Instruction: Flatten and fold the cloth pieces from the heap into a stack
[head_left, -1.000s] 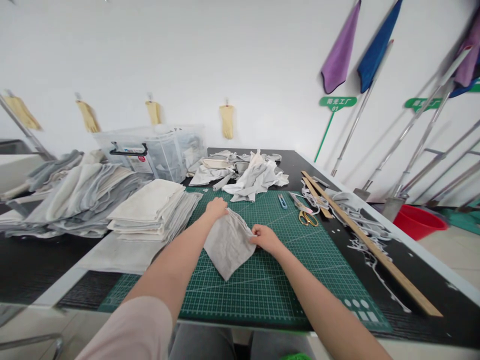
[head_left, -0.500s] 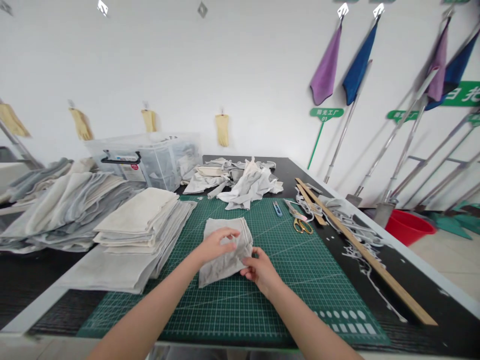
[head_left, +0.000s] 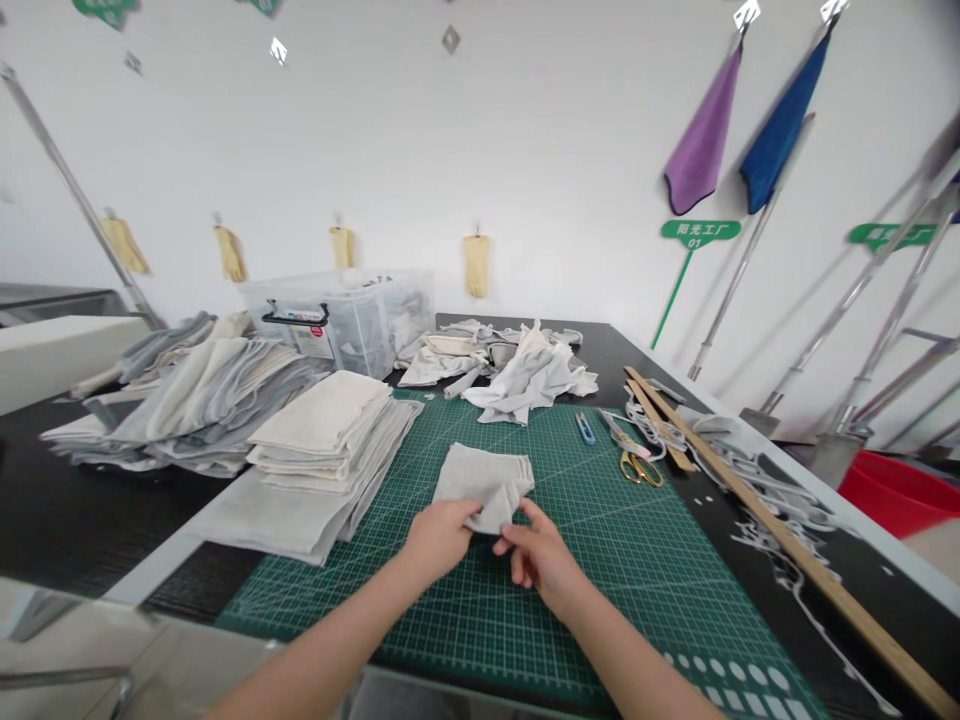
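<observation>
A folded light grey cloth [head_left: 480, 475] lies on the green cutting mat [head_left: 600, 560], its near edge lifted and creased. My left hand [head_left: 441, 538] is closed on the near left edge, thumb on top and fingers curled under. At the near right corner, my right hand [head_left: 541, 558] pinches the fabric between thumb and forefinger, the other fingers bent below. Left of the hands stands a neat stack of folded cream and grey cloths [head_left: 322, 430].
Behind the mat is a heap of crumpled cloth scraps [head_left: 517, 370]. Blue thread snips [head_left: 585, 428], gold-handled scissors [head_left: 637, 465] and a long wooden strip [head_left: 780, 535] lie to the right. A clear plastic box [head_left: 352, 320] and looser cloth piles [head_left: 202, 400] stand left.
My left hand has come down from above the cloth to grip its near edge. That edge is now lifted and folded. The view has turned slightly left.
</observation>
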